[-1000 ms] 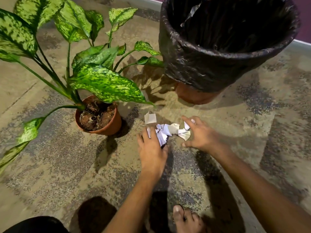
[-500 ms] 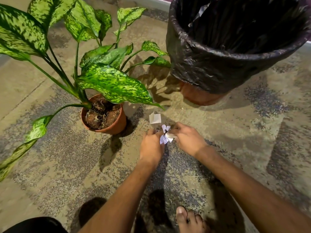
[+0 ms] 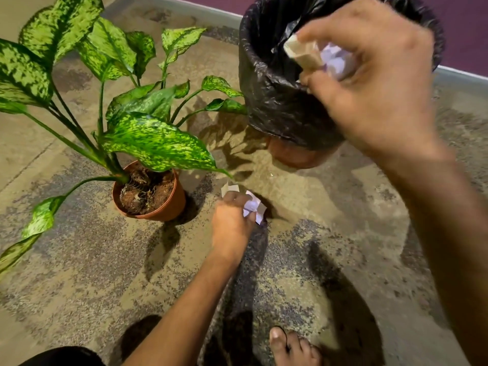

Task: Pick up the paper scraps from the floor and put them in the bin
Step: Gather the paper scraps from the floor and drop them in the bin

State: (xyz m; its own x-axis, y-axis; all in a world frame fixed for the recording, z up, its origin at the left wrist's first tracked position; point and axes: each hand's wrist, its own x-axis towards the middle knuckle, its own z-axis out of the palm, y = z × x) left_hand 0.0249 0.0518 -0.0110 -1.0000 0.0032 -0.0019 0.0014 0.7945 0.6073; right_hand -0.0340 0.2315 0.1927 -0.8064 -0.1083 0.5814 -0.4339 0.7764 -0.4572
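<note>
Both hands hold paper scraps: right hand [image 3: 375, 83] grips a bunch [image 3: 327, 58] over the bin [image 3: 274, 101]; left hand [image 3: 232, 220] fingers clutch scraps [image 3: 254, 206] at the floor [image 3: 79, 260].

Right hand [image 3: 375, 83] raised high, close to camera, back of hand up, fingers curled, thumb and forefinger pinching; motion-blurred. Right forearm runs down to lower right. Left hand [image 3: 232, 220] low, knuckles up, fingers curled in a grip. Left forearm extends from bottom centre. Bare toes [image 3: 293, 347] at bottom edge.
</note>
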